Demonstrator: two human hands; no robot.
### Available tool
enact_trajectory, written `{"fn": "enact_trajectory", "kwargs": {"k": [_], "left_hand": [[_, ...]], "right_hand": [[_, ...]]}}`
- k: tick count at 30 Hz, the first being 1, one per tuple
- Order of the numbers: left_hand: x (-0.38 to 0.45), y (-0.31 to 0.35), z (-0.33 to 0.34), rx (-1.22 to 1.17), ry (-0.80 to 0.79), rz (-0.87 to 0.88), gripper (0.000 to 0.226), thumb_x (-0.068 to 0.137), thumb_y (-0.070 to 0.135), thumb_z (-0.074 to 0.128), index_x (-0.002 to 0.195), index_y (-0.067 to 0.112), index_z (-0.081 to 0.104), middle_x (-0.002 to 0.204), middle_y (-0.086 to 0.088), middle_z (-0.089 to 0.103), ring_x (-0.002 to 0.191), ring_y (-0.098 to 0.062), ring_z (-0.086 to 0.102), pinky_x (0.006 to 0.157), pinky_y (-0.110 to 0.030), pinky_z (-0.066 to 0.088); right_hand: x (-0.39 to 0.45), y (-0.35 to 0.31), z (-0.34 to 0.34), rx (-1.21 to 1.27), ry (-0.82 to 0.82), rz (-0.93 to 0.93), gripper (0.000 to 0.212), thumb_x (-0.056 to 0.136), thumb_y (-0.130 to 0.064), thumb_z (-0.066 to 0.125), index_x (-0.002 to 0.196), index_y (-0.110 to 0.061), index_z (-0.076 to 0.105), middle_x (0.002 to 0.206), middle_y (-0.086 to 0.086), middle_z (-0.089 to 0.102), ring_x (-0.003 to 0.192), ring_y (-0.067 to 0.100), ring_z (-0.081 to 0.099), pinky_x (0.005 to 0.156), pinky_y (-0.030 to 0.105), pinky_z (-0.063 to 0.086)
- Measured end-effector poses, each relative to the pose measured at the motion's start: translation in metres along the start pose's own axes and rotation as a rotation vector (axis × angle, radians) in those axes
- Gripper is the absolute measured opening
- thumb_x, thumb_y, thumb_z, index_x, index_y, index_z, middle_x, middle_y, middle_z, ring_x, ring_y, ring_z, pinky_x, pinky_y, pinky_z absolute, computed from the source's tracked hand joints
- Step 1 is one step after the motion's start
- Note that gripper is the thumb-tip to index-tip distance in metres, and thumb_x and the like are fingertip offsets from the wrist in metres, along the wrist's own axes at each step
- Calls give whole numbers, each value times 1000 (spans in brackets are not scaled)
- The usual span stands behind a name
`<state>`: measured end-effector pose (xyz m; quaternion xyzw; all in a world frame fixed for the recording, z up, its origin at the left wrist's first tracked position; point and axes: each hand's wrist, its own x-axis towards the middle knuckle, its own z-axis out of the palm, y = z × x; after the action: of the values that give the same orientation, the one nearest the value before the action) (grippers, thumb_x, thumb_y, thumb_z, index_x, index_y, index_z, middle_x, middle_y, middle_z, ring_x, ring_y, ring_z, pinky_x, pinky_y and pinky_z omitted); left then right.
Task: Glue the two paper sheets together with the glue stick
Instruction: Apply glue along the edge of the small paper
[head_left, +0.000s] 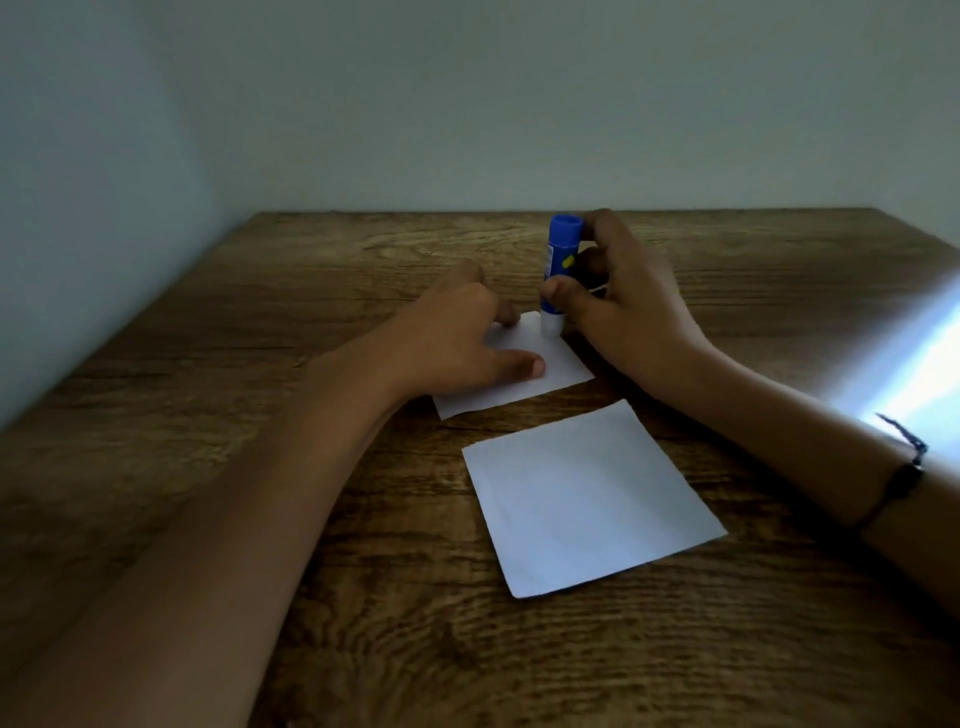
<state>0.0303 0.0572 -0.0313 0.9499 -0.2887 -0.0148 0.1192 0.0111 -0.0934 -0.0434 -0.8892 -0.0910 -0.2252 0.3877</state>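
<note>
Glue stick (558, 270) pinched upright by right hand (623, 301), tip pressed on far sheet (535, 374), left hand (457, 332) spread flat on it, near sheet (587, 499) lying apart, bare table (311, 270) around.

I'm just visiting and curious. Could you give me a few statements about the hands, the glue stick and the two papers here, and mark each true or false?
1. The right hand holds the glue stick upright, tip down on the far sheet. True.
2. The left hand rests on the near sheet. False: it presses on the far sheet; the near one lies untouched.
3. The two sheets overlap. False: a strip of the wooden table shows between them.
4. A dark wristband sits on the right arm. True.
</note>
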Motion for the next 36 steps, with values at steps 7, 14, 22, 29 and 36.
{"fn": "enact_trajectory", "kwargs": {"k": [7,14,22,29,36], "left_hand": [[0,1,1,1,25,-21,61,77,52,54,129,20,46,104,-2,32,93,-14,34,75,-28,30],[0,3,3,16,50,-25,57,78,51,53,123,15,52,116,-9,41,95,-14,37,76,-28,31],[1,2,8,61,97,-69,58,79,55,49,113,9,55,122,-12,45,102,-18,38,83,-33,36],[-1,-1,-2,-5,162,97,35,86,24,49,119,38,49,133,0,41,126,-22,27,95,-33,23],[1,-6,1,194,56,-44,51,81,56,43,121,26,49,132,-5,46,127,-26,32,107,-47,26]], "right_hand": [[-11,-5,-8,3,-6,6,34,84,-20,60,116,-15,48,91,2,64,89,20,62,83,38,49],[-26,-5,-18,21,-24,17,34,83,-20,60,115,-17,48,95,4,66,88,16,62,74,17,44],[-40,-1,-32,47,48,37,30,83,-23,61,109,-19,48,90,-4,65,86,11,63,71,19,48],[-32,5,-31,64,176,55,34,84,-25,60,115,-16,47,97,1,65,83,12,62,65,13,45],[-21,7,-23,50,174,43,35,85,-23,58,116,-15,45,97,1,63,82,9,60,66,8,42]]}}
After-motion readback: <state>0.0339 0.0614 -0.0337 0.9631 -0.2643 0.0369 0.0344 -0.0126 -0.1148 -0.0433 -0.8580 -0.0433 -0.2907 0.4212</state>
